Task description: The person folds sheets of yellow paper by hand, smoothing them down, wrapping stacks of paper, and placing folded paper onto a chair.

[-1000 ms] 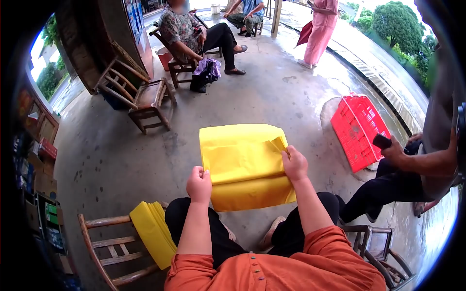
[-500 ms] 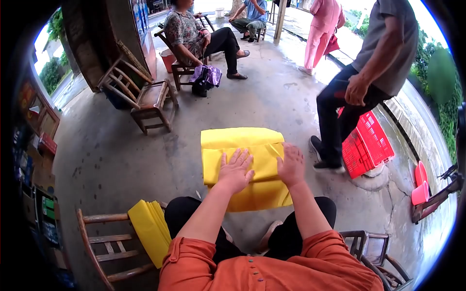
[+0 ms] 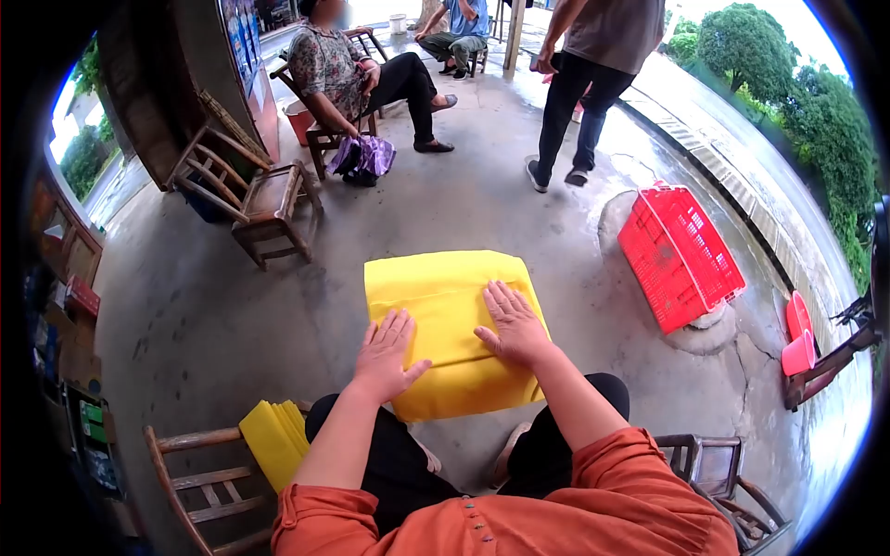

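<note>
A folded yellow cloth-like sheet [image 3: 445, 301] lies spread in front of my knees, its front part curving downward. My left hand [image 3: 387, 357] rests flat on its left side, fingers spread. On the right side of the sheet lies my right hand [image 3: 513, 324], palm down with the fingers stretched out. Neither hand grips anything. What supports the sheet is hidden beneath it. Another stack of folded yellow sheets [image 3: 276, 443] hangs over a wooden chair [image 3: 199, 480] at my left.
A red crate [image 3: 681, 255] stands on the floor at the right, with pink basins [image 3: 798, 354] beyond it. A wooden chair [image 3: 275, 199] is at the upper left near a seated person [image 3: 329, 69]. Another person [image 3: 593, 69] is on foot farther off.
My hands have let go of the sheet's edges and now lie flat on it, the left back toward the left side. The person in grey has walked from the right to farther away.
</note>
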{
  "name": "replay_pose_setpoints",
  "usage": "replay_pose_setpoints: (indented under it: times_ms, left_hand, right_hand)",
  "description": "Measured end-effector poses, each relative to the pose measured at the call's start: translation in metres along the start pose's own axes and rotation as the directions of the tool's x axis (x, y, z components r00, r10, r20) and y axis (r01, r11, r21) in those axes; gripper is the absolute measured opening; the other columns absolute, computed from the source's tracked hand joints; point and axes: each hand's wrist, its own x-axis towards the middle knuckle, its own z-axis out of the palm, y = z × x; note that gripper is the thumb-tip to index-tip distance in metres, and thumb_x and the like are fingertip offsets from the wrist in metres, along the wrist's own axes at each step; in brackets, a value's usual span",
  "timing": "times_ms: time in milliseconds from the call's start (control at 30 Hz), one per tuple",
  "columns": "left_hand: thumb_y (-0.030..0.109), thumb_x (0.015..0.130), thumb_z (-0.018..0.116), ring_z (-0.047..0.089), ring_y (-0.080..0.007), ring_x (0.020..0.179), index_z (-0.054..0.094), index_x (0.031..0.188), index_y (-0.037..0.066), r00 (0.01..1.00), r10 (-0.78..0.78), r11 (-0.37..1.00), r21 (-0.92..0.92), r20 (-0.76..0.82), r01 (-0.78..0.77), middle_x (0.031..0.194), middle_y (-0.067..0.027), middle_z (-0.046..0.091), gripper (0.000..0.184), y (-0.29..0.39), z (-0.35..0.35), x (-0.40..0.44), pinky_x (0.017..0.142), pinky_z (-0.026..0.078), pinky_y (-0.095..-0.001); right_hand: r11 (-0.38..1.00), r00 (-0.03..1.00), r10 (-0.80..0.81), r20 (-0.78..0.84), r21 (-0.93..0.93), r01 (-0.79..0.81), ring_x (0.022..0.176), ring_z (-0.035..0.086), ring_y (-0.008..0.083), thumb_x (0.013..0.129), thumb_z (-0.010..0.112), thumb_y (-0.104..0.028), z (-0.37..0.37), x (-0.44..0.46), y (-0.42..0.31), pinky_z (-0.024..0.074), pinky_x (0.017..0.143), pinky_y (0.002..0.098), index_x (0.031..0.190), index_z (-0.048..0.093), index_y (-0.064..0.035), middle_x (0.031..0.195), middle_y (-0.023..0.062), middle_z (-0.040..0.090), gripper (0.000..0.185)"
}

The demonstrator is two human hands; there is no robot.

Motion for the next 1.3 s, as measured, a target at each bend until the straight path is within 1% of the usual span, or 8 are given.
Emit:
replay_pose_setpoints:
  times_ms: [200,367,467,667,933,1033,1067,1300]
  left_hand:
    - [0.058,0.088,0.063,0.017,-0.0239,0.156,0.033,0.157,0.009,0.989,0.137,0.985,-0.111,0.059,-0.129,0.167,-0.0098,0.025,0.090,-0.037,-0.014,-0.015,0.127,0.012,-0.0452]
    - [0.024,0.077,0.077,0.044,-0.0309,0.142,0.051,0.144,0.009,0.959,0.205,0.908,-0.329,-0.194,-0.260,0.150,-0.0122,0.051,0.074,-0.054,-0.002,-0.010,0.119,0.033,-0.0439]
    - [0.014,0.076,0.077,0.055,-0.0330,0.132,0.063,0.131,0.009,0.910,0.207,0.887,-0.324,-0.358,-0.329,0.139,-0.0136,0.062,0.057,-0.060,0.007,0.000,0.113,0.041,-0.0418]
    - [0.006,0.075,0.076,0.060,-0.0312,0.126,0.073,0.114,0.016,0.845,0.068,0.872,-0.380,-0.531,-0.310,0.128,-0.0108,0.069,0.041,-0.051,0.018,0.018,0.110,0.042,-0.0434]
    - [0.004,0.079,0.072,0.061,-0.0313,0.122,0.073,0.116,0.016,0.909,0.191,0.859,-0.384,-0.372,-0.338,0.127,-0.0084,0.070,0.039,-0.025,-0.009,-0.052,0.107,0.043,-0.0444]
    - [0.004,0.082,0.070,0.063,-0.0323,0.118,0.074,0.115,0.014,0.868,0.146,0.828,-0.421,-0.474,-0.369,0.127,-0.0091,0.070,0.034,-0.027,0.000,-0.041,0.104,0.046,-0.0407]
    - [0.007,0.083,0.069,0.065,-0.0321,0.113,0.075,0.112,0.011,0.908,-0.052,0.669,-0.690,-0.415,-0.277,0.122,-0.0110,0.072,0.030,-0.026,0.009,-0.032,0.101,0.049,-0.0388]
    - [0.014,0.090,0.071,0.067,-0.0280,0.106,0.076,0.105,0.007,0.878,-0.012,0.785,-0.548,-0.479,-0.288,0.103,-0.0112,0.074,0.018,-0.036,0.015,-0.035,0.095,0.051,-0.0355]
  right_hand:
    - [0.995,0.999,-0.009,0.049,0.100,0.004,0.158,0.008,0.0274,0.087,0.058,-0.071,-0.021,-0.027,0.030,0.0068,0.128,0.0401,0.159,0.023,-0.0008,0.169,0.0161,0.016,0.107]
    - [0.984,0.996,-0.053,0.073,0.176,0.040,0.157,0.009,0.0278,0.080,0.067,-0.069,-0.031,-0.046,0.040,0.0090,0.128,0.0406,0.159,0.024,-0.0010,0.168,0.0167,0.017,0.113]
    - [0.971,0.999,-0.026,0.027,0.238,0.019,0.157,0.014,0.0279,0.080,0.070,-0.057,-0.026,-0.045,0.039,0.0118,0.127,0.0400,0.158,0.030,-0.0014,0.167,0.0168,0.022,0.103]
    - [0.945,0.990,0.015,-0.143,0.325,0.033,0.145,0.043,0.0226,0.077,0.056,0.002,-0.028,-0.046,0.048,0.0209,0.124,0.0491,0.137,0.062,-0.0147,0.148,0.0054,0.056,0.063]
    - [0.912,0.989,-0.151,0.007,0.387,0.136,0.129,0.058,0.0211,0.081,0.074,-0.007,-0.067,-0.101,0.041,0.0318,0.117,0.0493,0.125,0.070,-0.0157,0.130,0.0029,0.069,0.045]
    - [0.876,0.957,-0.144,-0.253,0.417,0.242,0.126,0.059,0.0250,0.080,0.075,-0.007,-0.032,-0.096,0.049,0.0390,0.112,0.0427,0.121,0.072,-0.0128,0.129,0.0038,0.070,0.042]
    - [0.859,0.952,-0.056,-0.302,0.472,0.200,0.123,0.059,0.0260,0.079,0.076,-0.007,-0.023,-0.091,0.049,0.0414,0.109,0.0399,0.119,0.072,-0.0119,0.128,0.0041,0.070,0.041]
    - [0.660,0.935,0.238,-0.262,0.750,0.042,0.099,0.060,0.0182,0.085,0.075,-0.004,-0.012,-0.071,0.057,0.0495,0.095,0.0302,0.104,0.076,-0.0120,0.106,0.0016,0.073,0.020]
